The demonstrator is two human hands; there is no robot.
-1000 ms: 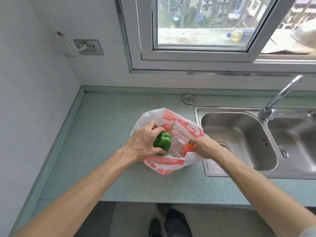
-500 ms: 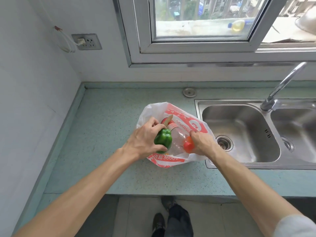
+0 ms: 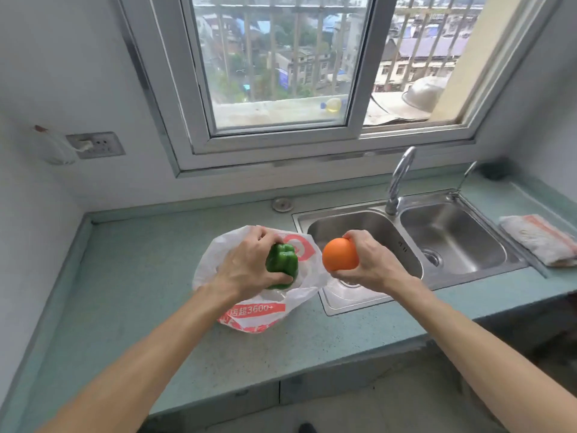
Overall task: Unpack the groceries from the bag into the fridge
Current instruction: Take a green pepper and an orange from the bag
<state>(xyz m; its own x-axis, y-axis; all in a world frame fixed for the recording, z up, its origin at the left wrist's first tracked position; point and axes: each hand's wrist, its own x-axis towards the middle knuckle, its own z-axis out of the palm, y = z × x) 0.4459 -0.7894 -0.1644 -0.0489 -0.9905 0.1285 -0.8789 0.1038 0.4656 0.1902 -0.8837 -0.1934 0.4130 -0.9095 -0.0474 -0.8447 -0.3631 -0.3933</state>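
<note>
Left grip (image 3: 246,267) is clasped round the pepper (image 3: 281,260): fingers over its top, thumb under the near side. The pepper is green and sits directly over the bag (image 3: 249,317). I can't tell if it touches the plastic.

Right grip (image 3: 371,264) is wrapped round the orange (image 3: 339,254), fingers curled behind it, palm on its 3 o'clock side. The orange is at 3 o'clock of the pepper, near it but apart. It is held above the bag's right edge and the sink (image 3: 452,242) rim.

Bag is white plastic with red print, slumped on the table (image 3: 140,276), its right edge just beside the sink rim. I can't read what's inside it.

Forearms are bare. The left comes in from 7 o'clock, the right from 5 o'clock.

Surroundings:
- Sink is steel with two basins, at 3 o'clock of the bag.
- Tap (image 3: 399,179) stands at the sink's 12 o'clock edge, between the basins.
- Folded cloth (image 3: 540,239) lies on the table at 3 o'clock of the sink.
- Round cap (image 3: 282,204) is set in the table at 12 o'clock of the bag.
- Socket (image 3: 100,145) is on the wall at 10 o'clock of the bag, with a plug in it.
- Window (image 3: 281,73) is above the table at 12 o'clock.
</note>
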